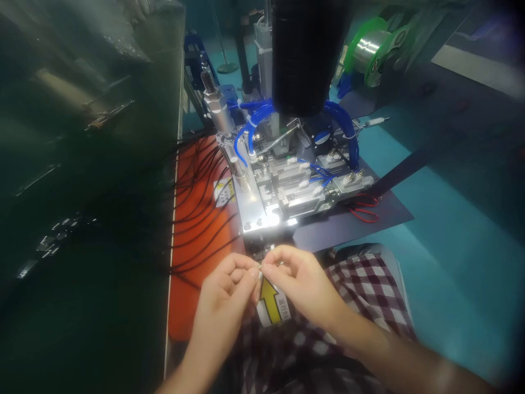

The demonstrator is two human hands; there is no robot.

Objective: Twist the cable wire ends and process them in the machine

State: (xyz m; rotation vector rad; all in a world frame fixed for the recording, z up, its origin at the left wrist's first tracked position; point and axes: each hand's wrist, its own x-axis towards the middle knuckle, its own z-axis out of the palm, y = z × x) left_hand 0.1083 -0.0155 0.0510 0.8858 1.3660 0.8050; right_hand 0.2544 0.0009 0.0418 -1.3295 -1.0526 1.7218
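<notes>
My left hand (231, 293) and my right hand (296, 279) meet fingertip to fingertip just in front of the metal machine (283, 191). Both are closed in a pinch. A tiny pale sliver shows between the fingertips, too small to name. Below them lies a white label with a yellow arrow (271, 303), partly covered by my right hand. The machine carries silver cylinder blocks and blue air tubes (348, 131). A bright light shines on its front plate.
Left of the machine, several thin black cables (205, 219) run across an orange surface (192, 306). A green spool of solder wire (371, 52) hangs at the back right. A thick black column (305, 54) stands over the machine. Red wires (365, 209) lie at its right.
</notes>
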